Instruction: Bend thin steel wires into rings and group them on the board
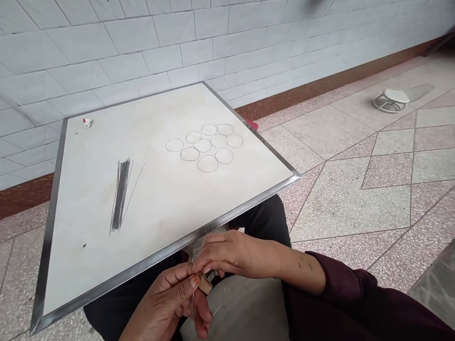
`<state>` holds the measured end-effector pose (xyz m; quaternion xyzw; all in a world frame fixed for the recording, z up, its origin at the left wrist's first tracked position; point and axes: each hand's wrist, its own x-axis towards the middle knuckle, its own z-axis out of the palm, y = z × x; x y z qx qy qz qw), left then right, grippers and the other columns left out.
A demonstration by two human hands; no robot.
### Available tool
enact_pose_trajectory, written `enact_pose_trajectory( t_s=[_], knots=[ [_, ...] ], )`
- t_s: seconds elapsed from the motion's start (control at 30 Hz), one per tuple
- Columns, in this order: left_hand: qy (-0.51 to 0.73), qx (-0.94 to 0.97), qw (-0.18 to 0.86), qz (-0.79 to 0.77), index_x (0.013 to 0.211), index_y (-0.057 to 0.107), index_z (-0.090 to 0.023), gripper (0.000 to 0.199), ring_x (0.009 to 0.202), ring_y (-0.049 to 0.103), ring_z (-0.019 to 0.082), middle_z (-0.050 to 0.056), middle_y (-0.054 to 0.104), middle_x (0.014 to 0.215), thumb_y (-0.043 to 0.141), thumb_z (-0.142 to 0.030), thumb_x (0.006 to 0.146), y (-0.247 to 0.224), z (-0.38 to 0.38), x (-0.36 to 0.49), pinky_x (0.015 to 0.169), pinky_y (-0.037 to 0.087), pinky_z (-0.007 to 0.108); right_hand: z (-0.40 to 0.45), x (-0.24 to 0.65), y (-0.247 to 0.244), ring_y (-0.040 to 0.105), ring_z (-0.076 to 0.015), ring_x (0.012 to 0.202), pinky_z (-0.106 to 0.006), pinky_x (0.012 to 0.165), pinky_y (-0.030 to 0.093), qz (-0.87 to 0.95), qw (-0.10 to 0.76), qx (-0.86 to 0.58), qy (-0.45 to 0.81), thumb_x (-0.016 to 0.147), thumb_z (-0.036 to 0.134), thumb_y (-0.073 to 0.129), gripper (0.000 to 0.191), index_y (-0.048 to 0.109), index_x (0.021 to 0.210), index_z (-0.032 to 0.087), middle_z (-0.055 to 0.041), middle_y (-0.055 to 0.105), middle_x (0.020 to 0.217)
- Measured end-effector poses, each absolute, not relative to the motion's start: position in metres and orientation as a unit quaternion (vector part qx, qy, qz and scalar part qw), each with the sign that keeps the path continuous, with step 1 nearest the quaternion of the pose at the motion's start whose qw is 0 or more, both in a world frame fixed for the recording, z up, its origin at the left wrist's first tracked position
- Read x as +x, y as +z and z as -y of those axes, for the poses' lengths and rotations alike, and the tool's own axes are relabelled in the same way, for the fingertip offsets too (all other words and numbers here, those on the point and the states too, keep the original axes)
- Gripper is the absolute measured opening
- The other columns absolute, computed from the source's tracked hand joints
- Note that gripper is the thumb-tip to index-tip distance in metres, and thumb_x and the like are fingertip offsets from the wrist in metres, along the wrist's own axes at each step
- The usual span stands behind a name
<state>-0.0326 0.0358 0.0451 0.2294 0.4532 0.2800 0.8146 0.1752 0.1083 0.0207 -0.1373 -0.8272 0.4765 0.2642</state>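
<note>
Along the back, a white tiled wall [128,38] runs out of frame above a speckled floor [355,208]. Near it stands a white table [152,104], metal-edged. Far right, a stool [391,100] is blurred. Below the table's near edge, the left hand [174,293] pinches a small brown block [205,285] between thumb and fingers; the right hand [220,255], fingers curled, meets it there, covering part of the block, so I cannot tell what its fingertips grip. On the table, ten wire rings [211,144] lie right of a bundle of straight wires [121,196]. At the far left corner, a white-and-red object [87,123] is too small to identify. A thin wire [193,303] hangs at the left hand, its upper end hidden.
</note>
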Motion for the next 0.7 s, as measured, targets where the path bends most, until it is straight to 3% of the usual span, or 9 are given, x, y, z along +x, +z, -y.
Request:
enact_pose_trajectory(
  t_s=[0.37,0.5,0.7],
  knots=[
    [0.27,0.199,0.842,-0.423,0.086,0.074,-0.015,0.021,0.047,0.066,0.019,0.007,0.071,0.054,0.068,-0.036,0.085,0.03,-0.032,-0.027,0.046,0.05,0.026,-0.113,0.179,0.015,0.058,-0.0087,0.075,-0.018,0.064,0.052,0.878,0.223,-0.094,0.413,0.097,0.007,0.049,0.024,0.062,0.116,0.014,-0.0066,0.06,0.101],
    [0.259,0.208,0.85,-0.409,0.081,0.075,-0.014,0.021,0.048,0.066,0.018,0.009,0.073,0.057,0.068,-0.033,0.085,0.03,-0.034,-0.028,0.049,0.051,0.027,-0.114,0.179,0.018,0.06,-0.011,0.082,-0.019,0.068,0.052,0.864,0.233,-0.082,0.438,0.101,0.015,0.049,0.019,0.064,0.112,0.014,-0.0066,0.063,0.098],
    [0.276,0.202,0.852,-0.396,0.081,0.075,-0.016,0.02,0.053,0.067,0.019,0.007,0.073,0.06,0.069,-0.034,0.086,0.038,-0.035,-0.022,0.058,0.054,0.031,-0.114,0.175,0.025,0.059,-0.0038,0.057,-0.016,0.057,0.051,0.734,0.283,-0.176,0.592,0.095,0.031,0.064,0.016,0.067,0.093,0.015,-0.0002,0.061,0.087]
  ],
)
